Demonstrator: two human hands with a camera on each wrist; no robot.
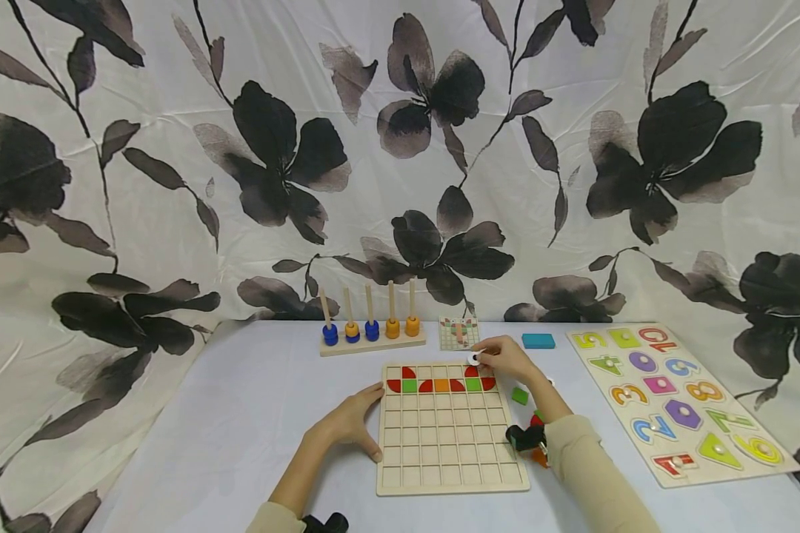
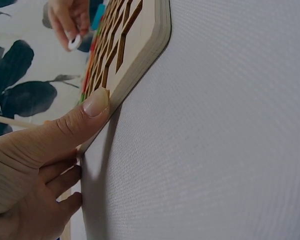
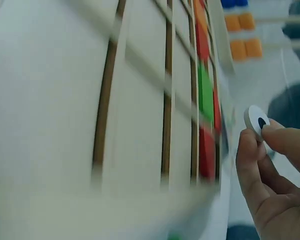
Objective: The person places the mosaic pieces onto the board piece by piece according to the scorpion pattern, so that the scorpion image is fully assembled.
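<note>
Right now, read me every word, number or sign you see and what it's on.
All on the number board:
"5": upper yellow numeral
"4": left green numeral
"3": left orange numeral
"2": left blue numeral
"1": lower red numeral
"10": upper red numeral
"9": right blue numeral
"8": right orange numeral
"7": right green numeral
"6": lower yellow numeral
Pattern card: any writing is too small to read.
No words or brands legible.

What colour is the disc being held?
The disc is white with a black spot, clearest in the right wrist view.
</note>
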